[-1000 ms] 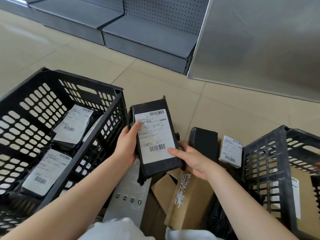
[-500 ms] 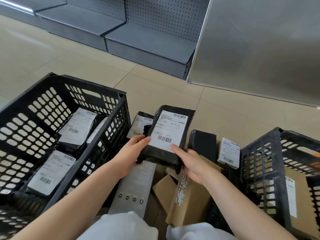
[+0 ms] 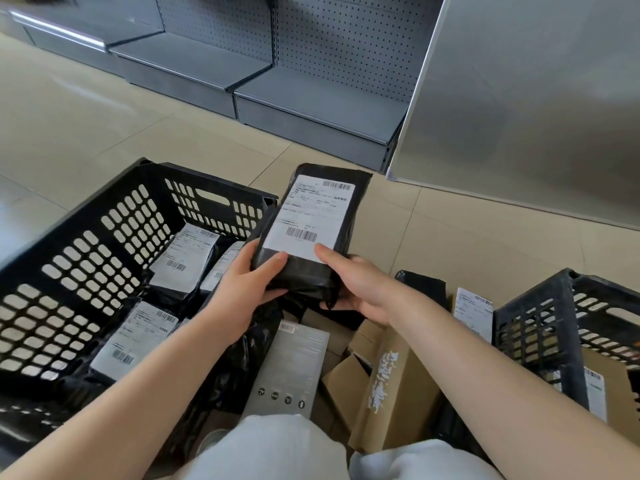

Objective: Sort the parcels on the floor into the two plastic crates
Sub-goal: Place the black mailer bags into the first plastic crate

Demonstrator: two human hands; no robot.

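Black poly parcel (image 3: pixel 313 230), label up, sits centre frame, pinched at its near end by left hand (image 3: pixel 249 289) and right hand (image 3: pixel 360 289), fingers clamped. Judging by its contents, the left crate (image 3: pixel 104 237) suits; swing it over the rim before releasing.

The black labelled parcel (image 3: pixel 311 230) has been raised and tilted flatter, label up, beside the left crate (image 3: pixel 145 216)'s far corner; it is now gripped at its near end by both hands.

Glossy black plastic parcel (image 3: pixel 313 230)
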